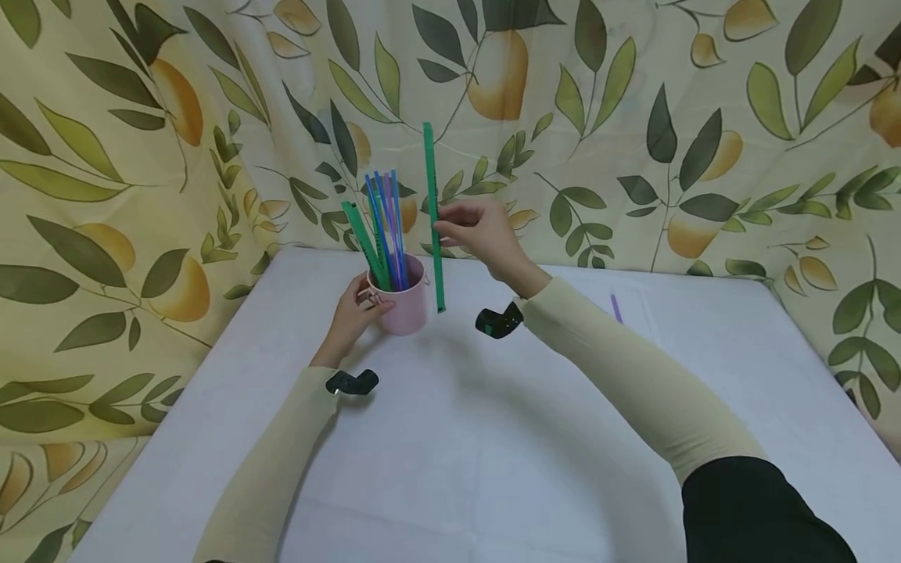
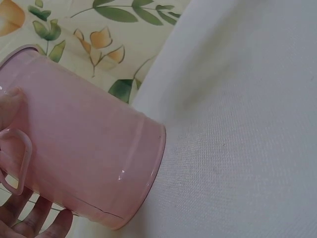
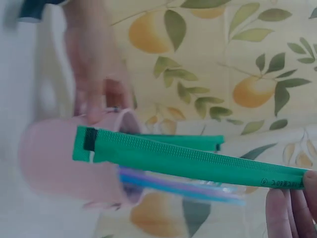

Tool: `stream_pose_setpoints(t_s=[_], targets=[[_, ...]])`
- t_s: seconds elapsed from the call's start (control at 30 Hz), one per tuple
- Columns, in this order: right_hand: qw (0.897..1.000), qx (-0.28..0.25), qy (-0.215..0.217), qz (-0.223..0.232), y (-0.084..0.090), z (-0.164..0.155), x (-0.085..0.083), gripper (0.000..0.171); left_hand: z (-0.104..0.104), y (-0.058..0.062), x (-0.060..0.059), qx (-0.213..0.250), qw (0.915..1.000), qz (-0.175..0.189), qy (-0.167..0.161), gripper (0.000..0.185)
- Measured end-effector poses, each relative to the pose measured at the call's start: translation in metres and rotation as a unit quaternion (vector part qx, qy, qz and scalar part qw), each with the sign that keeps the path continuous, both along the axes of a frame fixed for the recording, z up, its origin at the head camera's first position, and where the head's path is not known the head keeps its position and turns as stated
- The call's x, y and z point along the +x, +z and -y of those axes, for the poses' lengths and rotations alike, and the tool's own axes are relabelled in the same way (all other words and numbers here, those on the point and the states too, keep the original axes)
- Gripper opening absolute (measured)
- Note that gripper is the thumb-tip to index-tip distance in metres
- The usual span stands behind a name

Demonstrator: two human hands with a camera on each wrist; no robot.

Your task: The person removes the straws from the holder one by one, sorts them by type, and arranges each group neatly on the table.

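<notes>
- Behind and around the scene hangs a leaf-and-fruit printed cloth point(image 1: 704, 117), draped as a backdrop on the far side and down the left.
- Under everything lies the white-covered surface point(image 1: 493, 438), with both sleeved arms reaching across it from the near edge.
- Toward the far left of the surface stands a pink mug point(image 1: 406, 301), upright, with a bunch of blue, purple and green strips point(image 1: 385, 231) poking out of its mouth.
- At the mug's left side is the left hand point(image 1: 352, 317); its grip is curled against the mug's wall by the handle, steadying it.
- Just right of the mug, the right hand point(image 1: 482, 231) pinches a long green strip point(image 1: 432, 211) between fingertips near its middle, held upright with its lower end beside the mug's rim, apparently clear of the surface.
- On the far right of the surface lies a small purple strip point(image 1: 615, 307), well apart from both hands; what it is exactly is hard to make out.
</notes>
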State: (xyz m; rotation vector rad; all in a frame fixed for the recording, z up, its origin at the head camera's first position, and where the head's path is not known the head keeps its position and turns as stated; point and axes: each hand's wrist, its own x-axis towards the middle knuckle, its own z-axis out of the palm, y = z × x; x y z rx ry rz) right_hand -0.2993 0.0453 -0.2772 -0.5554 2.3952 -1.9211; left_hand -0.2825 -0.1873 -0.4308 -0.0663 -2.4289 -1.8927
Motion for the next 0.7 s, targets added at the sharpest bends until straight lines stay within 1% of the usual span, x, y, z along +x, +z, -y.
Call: stream_pose_setpoints(t_s=[0.13, 0.27, 0.5, 0.7], targets=[[0.999, 0.02, -0.013, 0.027, -0.011, -0.02, 0.01, 0.023, 0.0, 0.0, -0.001, -0.004, 1.0, 0.001, -0.001, 0.076], [0.998, 0.048, -0.016, 0.047, -0.026, -0.041, 0.016, 0.025, -0.001, 0.0, 0.0, -0.005, 0.9999, 0.009, 0.002, 0.077], [0.995, 0.085, -0.017, 0.059, -0.057, -0.08, 0.02, 0.025, -0.001, 0.0, -0.001, -0.005, 0.9998, 0.016, 0.003, 0.077], [0.988, 0.12, -0.034, 0.09, -0.08, -0.108, 0.022, 0.026, 0.0, 0.0, -0.002, -0.005, 0.9998, 0.017, 0.006, 0.076]])
